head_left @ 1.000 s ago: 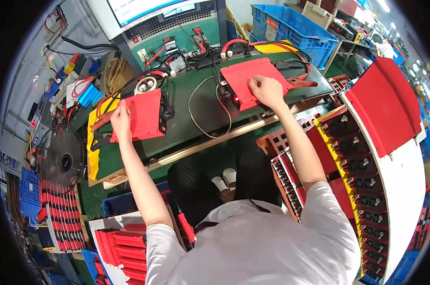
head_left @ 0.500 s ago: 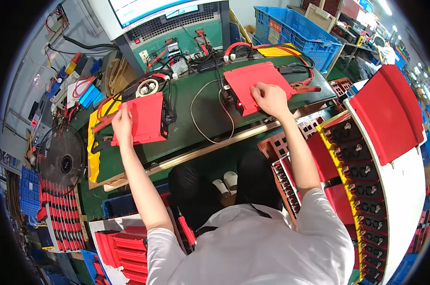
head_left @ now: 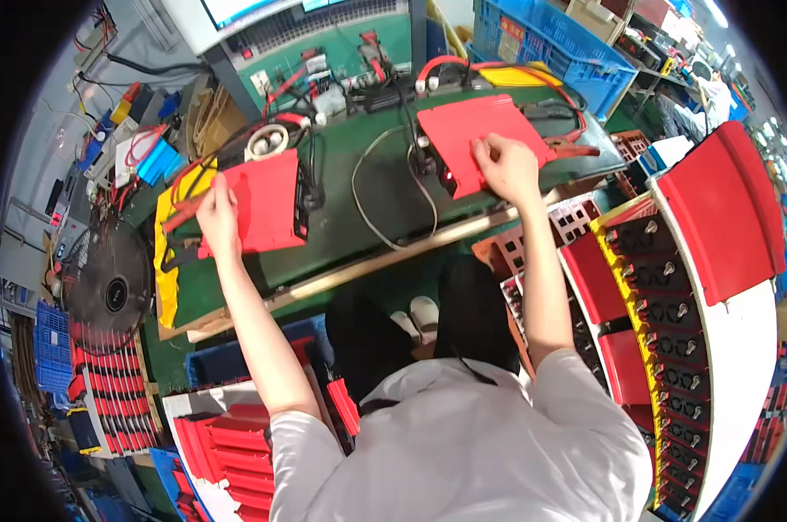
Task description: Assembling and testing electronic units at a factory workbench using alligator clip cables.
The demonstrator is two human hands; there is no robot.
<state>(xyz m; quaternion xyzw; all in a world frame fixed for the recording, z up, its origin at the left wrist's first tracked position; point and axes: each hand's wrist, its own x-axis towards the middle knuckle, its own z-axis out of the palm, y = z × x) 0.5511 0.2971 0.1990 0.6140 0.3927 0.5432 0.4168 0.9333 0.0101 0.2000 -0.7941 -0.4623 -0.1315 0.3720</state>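
Note:
Two flat red metal-cased units lie on the green workbench. My left hand (head_left: 219, 217) is closed at the outer edge of the left red unit (head_left: 268, 204), beside a red cable clamp (head_left: 182, 215); what its fingers pinch is hidden. Over the right red unit (head_left: 463, 130), my right hand (head_left: 510, 170) rests with fingers curled, and nothing shows in them. Another red clamp (head_left: 574, 151) sits at that unit's right side. Black plugs and leads run along the inner side of each unit, and a small red light glows on the right one.
A thin grey cable (head_left: 359, 204) loops across the green bench (head_left: 333, 230). Behind stand a test cabinet (head_left: 341, 56) and a blue crate (head_left: 550, 52). To my right is a rack of black fan-ended units (head_left: 672, 348); red casings (head_left: 237, 452) lie lower left, near a fan (head_left: 106, 287).
The view has shifted slightly. My right hand has moved a little across the right unit's top, its fingers more curled. My left hand stays at the left unit's edge.

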